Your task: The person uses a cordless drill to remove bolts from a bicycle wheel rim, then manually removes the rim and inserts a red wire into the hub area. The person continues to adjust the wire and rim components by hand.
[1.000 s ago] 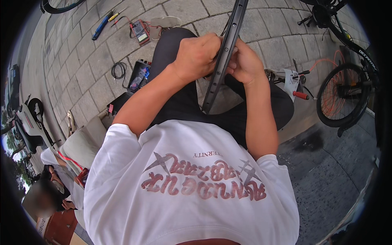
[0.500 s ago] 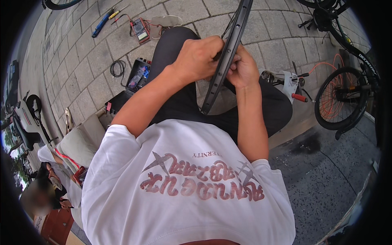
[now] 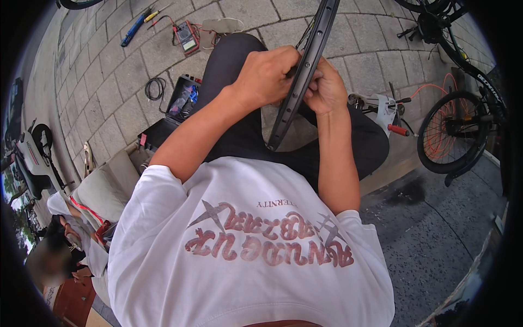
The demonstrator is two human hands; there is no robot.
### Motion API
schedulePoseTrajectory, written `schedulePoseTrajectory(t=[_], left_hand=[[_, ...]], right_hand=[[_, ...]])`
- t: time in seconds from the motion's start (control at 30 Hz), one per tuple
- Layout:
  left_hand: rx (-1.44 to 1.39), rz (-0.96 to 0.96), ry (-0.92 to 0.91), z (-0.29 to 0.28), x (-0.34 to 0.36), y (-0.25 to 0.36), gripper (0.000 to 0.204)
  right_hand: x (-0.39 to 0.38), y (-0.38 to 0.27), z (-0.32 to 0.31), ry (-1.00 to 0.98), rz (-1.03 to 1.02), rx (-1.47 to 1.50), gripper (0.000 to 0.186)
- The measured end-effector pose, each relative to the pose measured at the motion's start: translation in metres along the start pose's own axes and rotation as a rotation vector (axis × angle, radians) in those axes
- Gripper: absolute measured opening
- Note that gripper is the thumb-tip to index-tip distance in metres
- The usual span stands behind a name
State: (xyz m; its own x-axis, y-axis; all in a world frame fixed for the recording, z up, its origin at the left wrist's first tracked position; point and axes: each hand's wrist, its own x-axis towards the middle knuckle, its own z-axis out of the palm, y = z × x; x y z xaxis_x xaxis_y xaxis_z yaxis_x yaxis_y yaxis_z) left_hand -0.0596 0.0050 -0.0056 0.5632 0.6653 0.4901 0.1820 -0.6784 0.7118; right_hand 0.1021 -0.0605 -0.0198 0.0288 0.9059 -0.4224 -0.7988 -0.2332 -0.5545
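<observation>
A bare black bicycle wheel rim (image 3: 298, 86) with a row of holes stands on edge between my bent legs, its top leaning right and running out of view. My left hand (image 3: 266, 73) is closed at the rim's left side, its fingertips hidden against it. On the other side, my right hand (image 3: 328, 90) has its fingers curled in toward the rim. What the two hands pinch there is hidden behind the rim. Thin dark spokes (image 3: 306, 34) show beside the rim above my left hand.
On the paving at left lie a red multimeter (image 3: 188, 38), a blue tool (image 3: 133, 31), a coiled black cable (image 3: 156, 89) and an open black case (image 3: 181, 101). At right are a red-handled tool (image 3: 398, 130) and a bicycle wheel (image 3: 453, 132). A person (image 3: 71, 240) sits at lower left.
Both hands stay at the same place on the rim, with only a slight shift of the fingers. The whole view has tilted a little.
</observation>
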Motion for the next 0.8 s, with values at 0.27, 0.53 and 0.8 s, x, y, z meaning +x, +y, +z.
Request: schedulePoseTrajectory(t=[0.27, 0.53, 0.8], left_hand=[[-0.009, -0.021, 0.002, -0.0023, 0.0013, 0.0037, 0.033], [0.106, -0.020, -0.027, -0.0056, 0.0062, 0.0051, 0.040], [0.109, -0.028, -0.026, -0.0049, 0.0071, 0.0033, 0.041]], right_hand=[[0.0041, 0.0012, -0.0025, -0.015, -0.019, -0.006, 0.023], [0.0055, -0.0017, 0.0013, -0.007, -0.029, -0.024, 0.024], [0.0073, -0.0009, -0.0003, -0.005, -0.019, -0.021, 0.023]])
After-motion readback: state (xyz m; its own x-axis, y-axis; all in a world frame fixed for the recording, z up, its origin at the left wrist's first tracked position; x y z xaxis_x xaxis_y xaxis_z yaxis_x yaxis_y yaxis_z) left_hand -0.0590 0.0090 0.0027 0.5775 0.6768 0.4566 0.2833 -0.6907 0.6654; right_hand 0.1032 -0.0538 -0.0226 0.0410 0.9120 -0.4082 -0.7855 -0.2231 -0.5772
